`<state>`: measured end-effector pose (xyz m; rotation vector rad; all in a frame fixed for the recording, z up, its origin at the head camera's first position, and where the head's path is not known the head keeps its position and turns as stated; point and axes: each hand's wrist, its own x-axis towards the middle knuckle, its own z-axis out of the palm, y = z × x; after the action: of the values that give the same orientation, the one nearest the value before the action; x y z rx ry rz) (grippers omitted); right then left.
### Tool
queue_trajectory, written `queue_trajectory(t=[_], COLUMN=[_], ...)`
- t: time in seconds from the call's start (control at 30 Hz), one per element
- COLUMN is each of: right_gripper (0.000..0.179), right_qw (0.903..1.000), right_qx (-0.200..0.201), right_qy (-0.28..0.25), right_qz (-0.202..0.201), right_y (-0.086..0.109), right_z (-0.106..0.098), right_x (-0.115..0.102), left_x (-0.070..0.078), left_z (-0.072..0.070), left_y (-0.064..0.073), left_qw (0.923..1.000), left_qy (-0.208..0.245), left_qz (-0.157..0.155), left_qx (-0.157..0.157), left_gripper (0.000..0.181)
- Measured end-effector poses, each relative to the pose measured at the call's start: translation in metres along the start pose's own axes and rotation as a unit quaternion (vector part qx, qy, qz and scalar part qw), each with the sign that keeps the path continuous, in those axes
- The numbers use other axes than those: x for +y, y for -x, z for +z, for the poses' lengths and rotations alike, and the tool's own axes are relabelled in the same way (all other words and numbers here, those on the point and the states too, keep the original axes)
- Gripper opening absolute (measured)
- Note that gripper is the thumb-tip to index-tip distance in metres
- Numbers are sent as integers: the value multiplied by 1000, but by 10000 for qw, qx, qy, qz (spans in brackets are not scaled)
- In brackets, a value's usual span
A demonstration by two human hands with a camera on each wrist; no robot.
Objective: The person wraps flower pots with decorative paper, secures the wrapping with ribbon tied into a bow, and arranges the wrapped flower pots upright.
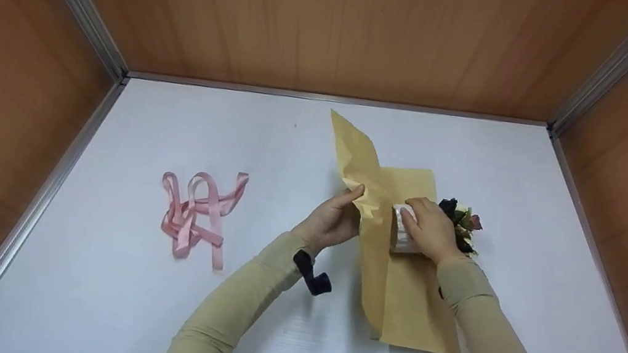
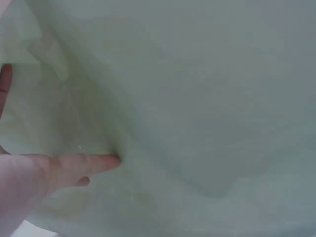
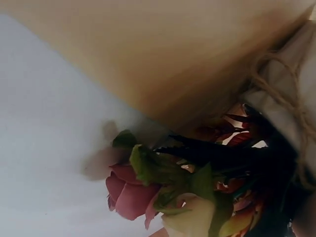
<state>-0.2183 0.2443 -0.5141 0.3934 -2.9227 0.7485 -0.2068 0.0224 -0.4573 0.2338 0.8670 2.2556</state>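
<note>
A white flower pot [image 1: 404, 230] lies on its side on a sheet of brown kraft paper [image 1: 417, 316]. Curled over it, my right hand [image 1: 434, 229] grips the pot. Its flowers [image 1: 462, 223] point right, past the paper's edge. The right wrist view shows a pink rose [image 3: 129, 192], a cream bloom [image 3: 190, 217], dark leaves and a twine bow [image 3: 276, 74] on the pot. My left hand [image 1: 335, 220] is at the raised left part of the paper, thumb near a crease. In the left wrist view its straight index finger [image 2: 94, 162] presses against the paper.
A loose pile of pink ribbon [image 1: 192, 217] lies on the white table [image 1: 86, 286] to the left. A dark strap [image 1: 313, 276] hangs from my left wrist. Wood-grain panels [image 1: 336, 30] with metal edging enclose the table at the back and both sides.
</note>
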Motion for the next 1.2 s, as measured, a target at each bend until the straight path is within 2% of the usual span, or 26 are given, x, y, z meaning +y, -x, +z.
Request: queue_trajectory(t=[0.1, 0.17, 0.23, 0.3, 0.37, 0.43, 0.47, 0.6, 0.7, 0.83, 0.9, 0.97, 1.03, 1.1, 1.17, 1.2], right_gripper=[39, 42, 45, 51, 55, 58, 59, 63, 63, 60, 59, 57, 54, 52, 54, 55], right_qw=[9977, 9883, 9681, 9394, 9157, 9039, 9013, 9052, 9021, 8910, 8903, 8926, 8979, 9119, 9304, 9399], right_qx=[-109, -271, -437, -590, -662, -734, -777, -921, -944, -987, -1030, -1075, -1139, -1223, -1281, -1288], right_qy=[-615, -1375, -2272, -3139, -3745, -4037, -4104, -4023, -4113, -4378, -4400, -4357, -4239, -3906, -3421, -3147], right_qz=[251, 601, 962, 1243, 1297, 1209, 1144, 1015, 904, 685, 566, 445, 345, 297, 295, 296], right_y=[-1, -1, -2, -2, -2, -2, -2, -3, -5, -9, -10, -9, -8, -7, -7, -7], right_z=[-3, -8, -14, -18, -22, -24, -26, -35, -48, -75, -88, -100, -110, -118, -124, -126], right_x=[-1, -2, -2, -2, -1, 1, 2, 4, 0, -19, -32, -44, -56, -65, -73, -77], left_x=[-9, -13, -18, -21, -25, -28, -29, -34, -36, -36, -36, -36, -37, -37, -37, -38], left_z=[1, 2, 3, 3, 3, 4, 4, 6, 7, 8, 9, 9, 9, 9, 9, 9], left_y=[-8, -11, -14, -16, -17, -18, -19, -21, -23, -24, -23, -23, -22, -22, -22, -22], left_qw=[9995, 9989, 9983, 9981, 9987, 9994, 9997, 9999, 9993, 9981, 9975, 9968, 9963, 9961, 9963, 9964], left_qy=[318, 472, 574, 609, 505, 336, 246, -92, -333, -584, -668, -759, -803, -788, -731, -704], left_qz=[48, 65, 91, 107, 94, 71, 48, -13, -52, -31, -38, -45, -75, -80, -67, -55], left_qx=[-16, -36, -38, -22, 0, -3, -14, -89, -146, -213, -221, -248, -298, -389, -444, -474], left_gripper=[23, 23, 24, 24, 24, 26, 27, 34, 37, 33, 33, 43, 61, 75, 75, 68])
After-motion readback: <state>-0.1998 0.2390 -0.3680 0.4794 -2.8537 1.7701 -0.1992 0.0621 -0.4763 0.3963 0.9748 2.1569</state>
